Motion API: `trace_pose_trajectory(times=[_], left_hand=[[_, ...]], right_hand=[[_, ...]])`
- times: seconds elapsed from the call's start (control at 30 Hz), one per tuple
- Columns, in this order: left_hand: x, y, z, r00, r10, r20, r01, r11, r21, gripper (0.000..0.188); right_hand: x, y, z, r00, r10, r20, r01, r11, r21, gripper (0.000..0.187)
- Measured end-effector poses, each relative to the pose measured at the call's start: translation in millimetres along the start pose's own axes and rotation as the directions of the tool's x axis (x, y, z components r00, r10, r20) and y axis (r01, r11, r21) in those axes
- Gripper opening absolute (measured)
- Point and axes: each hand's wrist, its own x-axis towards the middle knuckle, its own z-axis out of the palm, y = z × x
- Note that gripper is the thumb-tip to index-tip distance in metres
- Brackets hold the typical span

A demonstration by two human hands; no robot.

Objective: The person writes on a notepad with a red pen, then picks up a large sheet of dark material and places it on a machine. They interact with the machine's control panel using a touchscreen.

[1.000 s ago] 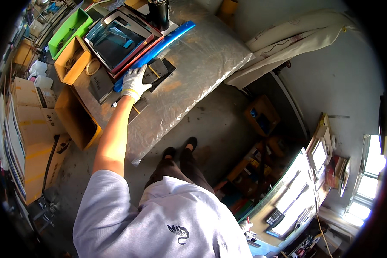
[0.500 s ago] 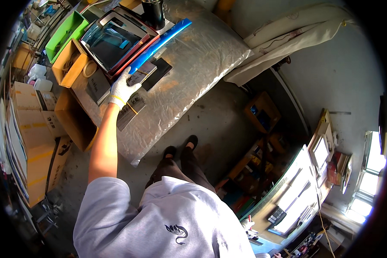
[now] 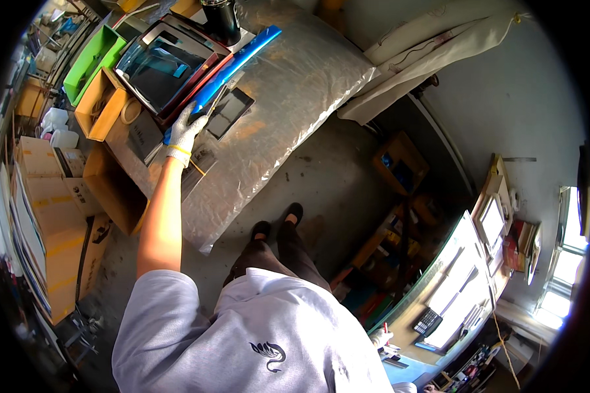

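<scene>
My left hand (image 3: 186, 136), in a white knitted glove with a yellow cuff, reaches over the metal-topped table. Its fingers are closed around a thin flat stack (image 3: 217, 98), tilted up on its edge beside the long blue strip (image 3: 246, 60). A dark rectangular plate (image 3: 230, 114) lies flat to the right of it. Nearer me, partly under my wrist, is another flat stack (image 3: 196, 175) with a yellow band. My right hand (image 3: 379, 338), also white-gloved, shows in part past my right side. It holds a slim red pen (image 3: 386, 327); the forearm is hidden.
Behind the blue strip stands a tray of dark glass panels (image 3: 167, 65), with a black cup (image 3: 221, 23) beside it. Green (image 3: 93, 62) and yellow (image 3: 102, 105) open boxes line the left side. Cardboard boxes (image 3: 56, 216) stand lower left; a desk with a calculator (image 3: 427, 322) is at right.
My left hand has closed on the flat stack and tilted it up from the table, off the dark plate. The right hand shows a little more, still with the red pen.
</scene>
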Motion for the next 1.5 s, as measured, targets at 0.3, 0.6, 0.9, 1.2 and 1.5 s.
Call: trace_pose_trajectory(times=[0.3,0.6,0.9,1.2,1.5], left_hand=[[-5.6,18.1,25.0,0.965,0.229,0.131,-0.215,0.392,0.895,0.092],[-1.6,31.5,45.2,0.977,0.068,0.204,-0.211,0.132,0.968,0.095],[18.7,14.9,2.4,0.992,0.078,0.1,-0.089,0.99,0.107,0.081],[11.1,17.1,2.8,0.957,0.246,0.156,-0.29,0.763,0.577,0.081],[-29.1,9.7,79.5,0.946,0.217,0.242,-0.258,0.045,0.965,0.08]], right_hand=[[-40.0,-40.2,-11.9,0.991,-0.108,-0.077,0.072,0.926,-0.371,0.016],[8.9,-2.9,-2.6,0.986,-0.16,-0.045,0.12,0.873,-0.474,0.018],[-33.3,-35.7,-6.2,0.993,-0.115,-0.018,0.093,0.878,-0.47,0.012],[-36.9,-32.5,-11.5,0.978,-0.191,-0.088,0.145,0.916,-0.375,0.009],[16.4,16.4,-4.4,0.986,-0.159,-0.047,0.122,0.886,-0.448,0.017]])
